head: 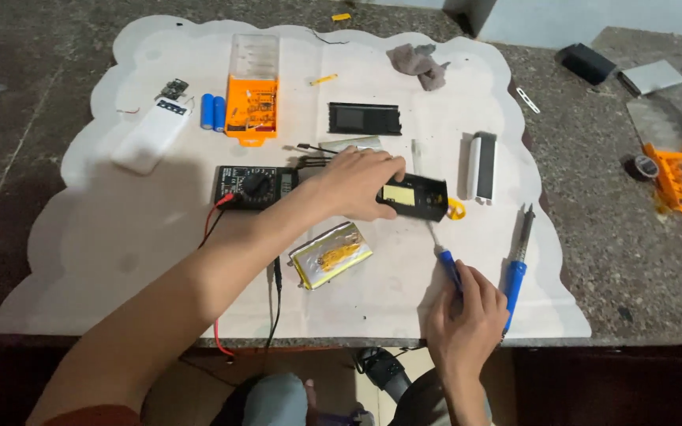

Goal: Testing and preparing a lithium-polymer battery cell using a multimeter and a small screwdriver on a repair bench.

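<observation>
My left hand (pixel 357 185) clamps the black case (pixel 414 196) right of the multimeter (pixel 254 186); right hand (pixel 463 315) grips the blue screwdriver (pixel 445 260), tip near the case. Screw-work step; I next need steady tip alignment.

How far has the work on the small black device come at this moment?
Done: a silver battery pouch lies loose on the white mat, and a black cover panel lies apart.

In hand: the left hand steadies the open black case; the right hand points a blue-handled screwdriver at its edge.

Left: the case is open, with parts around it.
</observation>
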